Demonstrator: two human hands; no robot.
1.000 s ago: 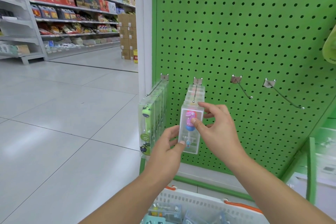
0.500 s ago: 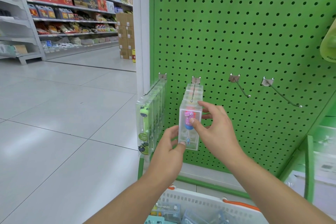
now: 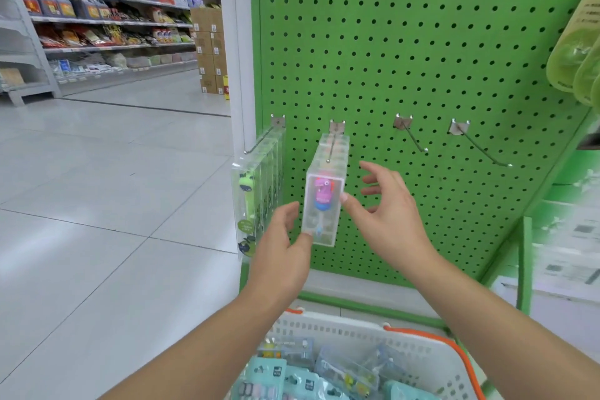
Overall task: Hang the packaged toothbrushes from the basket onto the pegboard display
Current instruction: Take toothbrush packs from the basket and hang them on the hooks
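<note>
A clear package with a pink toothbrush (image 3: 323, 201) hangs at the front of a row on the second hook (image 3: 331, 148) of the green pegboard (image 3: 422, 42). My left hand (image 3: 282, 250) is low on the package's left side, thumb touching its bottom corner, fingers relaxed. My right hand (image 3: 386, 214) is to its right with fingers spread; only the thumb tip touches the package's edge. Green toothbrush packages (image 3: 248, 204) fill the first hook. The white basket (image 3: 341, 330) below holds several more packages (image 3: 344, 370).
Two bare hooks (image 3: 412, 136) (image 3: 480, 148) stick out of the pegboard to the right. Yellow-green bagged goods (image 3: 574, 52) hang at the far right. An open tiled aisle (image 3: 97, 204) with stocked shelves (image 3: 97, 10) lies to the left.
Both hands have loosened their hold on the pink toothbrush package. My right fingers spread and drew off it; the package stays hanging on the hook.
</note>
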